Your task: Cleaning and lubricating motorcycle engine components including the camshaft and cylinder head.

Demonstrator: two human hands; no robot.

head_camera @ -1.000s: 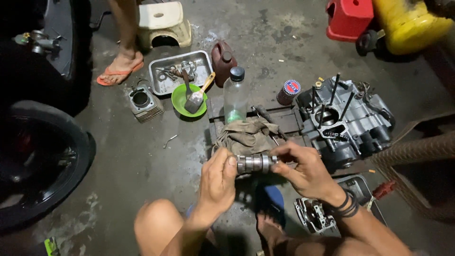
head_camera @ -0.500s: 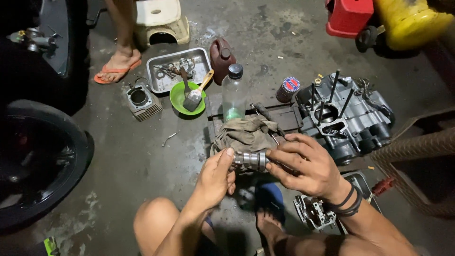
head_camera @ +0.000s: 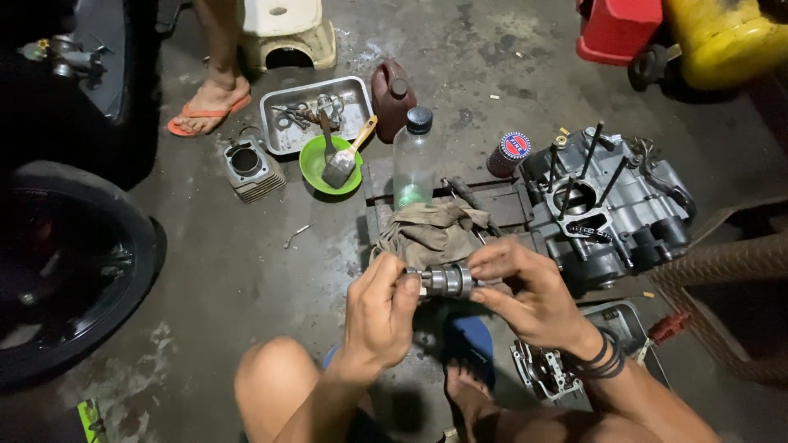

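A: Centre of view — short metal shaft (head_camera: 444,280) with stepped rings, held level between both hands, just above the concrete floor (head_camera: 246,271) and in front of a crumpled brown rag (head_camera: 433,231).

B: Left hand (head_camera: 379,312)?

A: Fingers curled around the shaft's left end, thumb on top — closed on it. Right hand (head_camera: 533,295) likewise: fingertips pinched on the right end, dark bands around the wrist.

B: Directly behind the rag?

A: Clear plastic bottle (head_camera: 413,160) with dark cap, upright, green tint at its base. Right of it, engine block (head_camera: 611,209) with long studs standing up, a small round tin (head_camera: 510,153) near its left corner.

B: Farther left?

A: Green bowl (head_camera: 328,164) holding a paintbrush (head_camera: 349,157); touching its rear edge, a metal tray (head_camera: 316,112) of small parts; beside the tray, a dark red jug (head_camera: 392,96). Finned cylinder (head_camera: 251,168) left of the bowl. Beyond, another person's foot in an orange sandal (head_camera: 209,115) and a pale stool (head_camera: 283,29).

B: Edges?

A: Black wheel (head_camera: 66,271) at left; red container (head_camera: 617,29) and yellow container (head_camera: 722,37) top right.
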